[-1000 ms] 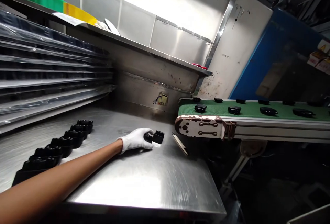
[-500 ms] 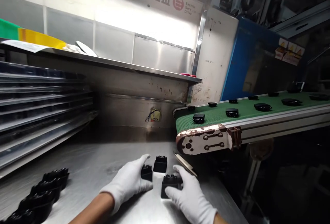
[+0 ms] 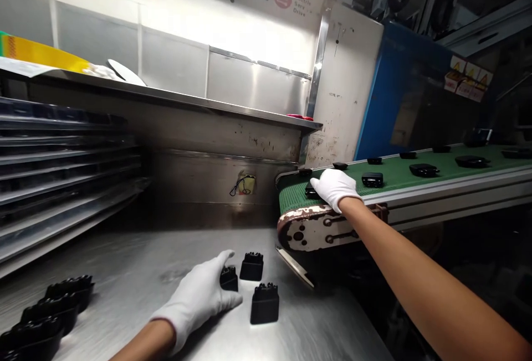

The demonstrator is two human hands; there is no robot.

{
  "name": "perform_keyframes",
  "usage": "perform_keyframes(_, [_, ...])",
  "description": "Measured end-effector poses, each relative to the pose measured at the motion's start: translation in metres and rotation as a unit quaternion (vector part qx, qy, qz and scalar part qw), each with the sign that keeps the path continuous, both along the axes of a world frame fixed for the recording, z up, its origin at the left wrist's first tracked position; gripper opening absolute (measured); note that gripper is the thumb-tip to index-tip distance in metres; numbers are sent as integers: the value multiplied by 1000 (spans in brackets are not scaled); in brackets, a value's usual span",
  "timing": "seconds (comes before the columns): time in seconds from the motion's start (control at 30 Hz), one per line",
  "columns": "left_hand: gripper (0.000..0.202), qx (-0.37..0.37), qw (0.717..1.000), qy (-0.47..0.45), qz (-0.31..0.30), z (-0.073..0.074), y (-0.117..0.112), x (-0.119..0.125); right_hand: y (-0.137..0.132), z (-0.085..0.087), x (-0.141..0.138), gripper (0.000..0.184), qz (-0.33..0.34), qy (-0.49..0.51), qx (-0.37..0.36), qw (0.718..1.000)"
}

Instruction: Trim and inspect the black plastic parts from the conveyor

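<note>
- Right hand (image 3: 334, 187), half a second ago down on the steel table (image 3: 316, 328) at the nearest black part (image 3: 265, 304), now up on the green conveyor belt (image 3: 386, 175); that part left alone on the table, tipped a little differently.
- Right hand in its white glove cupped over a small black piece (image 3: 311, 190) near the belt's end roller; fingers curled down around it, though whether actually closed on it or just covering it, cannot tell.
- Left hand (image 3: 198, 297) flat on the table, fingers spread wide, thumb side touching a small black part (image 3: 229, 279); pressing or steadying, not gripping.
- Another black part (image 3: 251, 266) just beyond, close beside the left fingertips but apart from them.
- Best handling here, by the look of it: pinch the belt piece from both sides low down, lift straight up clear of the belt, well away from the roller's chipped end plate (image 3: 320, 229).
- More pieces (image 3: 373, 179) spaced out up the belt, well apart from the right hand.
- Row of black trays (image 3: 50, 308) at the table's left edge, well apart from both hands.
- Thin metal strip (image 3: 296, 267) under the belt end, just right of the three table parts; worth avoiding on the way back down.
- Stack of dark flat trays (image 3: 62, 161) along the left wall.
</note>
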State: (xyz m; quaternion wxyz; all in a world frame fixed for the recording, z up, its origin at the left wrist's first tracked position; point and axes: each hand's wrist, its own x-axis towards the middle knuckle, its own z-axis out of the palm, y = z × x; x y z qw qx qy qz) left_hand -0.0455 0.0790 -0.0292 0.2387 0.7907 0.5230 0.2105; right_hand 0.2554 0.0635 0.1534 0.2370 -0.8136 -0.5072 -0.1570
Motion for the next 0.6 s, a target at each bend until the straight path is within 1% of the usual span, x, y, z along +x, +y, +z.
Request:
perform_keyframes(0.1, [92, 4, 1000, -8, -4, -7, 4, -1, 4, -7, 5, 29, 70, 21, -1, 997])
perform_keyframes(0.2, [93, 4, 1000, -11, -5, -11, 8, -2, 3, -8, 7, 24, 136, 40, 18, 990])
perform_keyframes(0.33, [92, 3, 1000, -7, -7, -11, 9, -3, -1, -7, 6, 23, 162, 51, 50, 984])
perform_keyframes(0.5, [86, 0, 1000, -17, -8, -6, 7, -3, -3, -11, 4, 26, 204, 70, 95, 972])
perform_keyframes(0.57, [84, -2, 1000, -22, -7, -7, 8, -4, -5, -10, 0, 26, 223, 94, 130, 962])
perform_keyframes(0.6, [84, 0, 1000, -22, -8, -8, 9, -5, -9, -10, -3, 25, 231, 111, 159, 953])
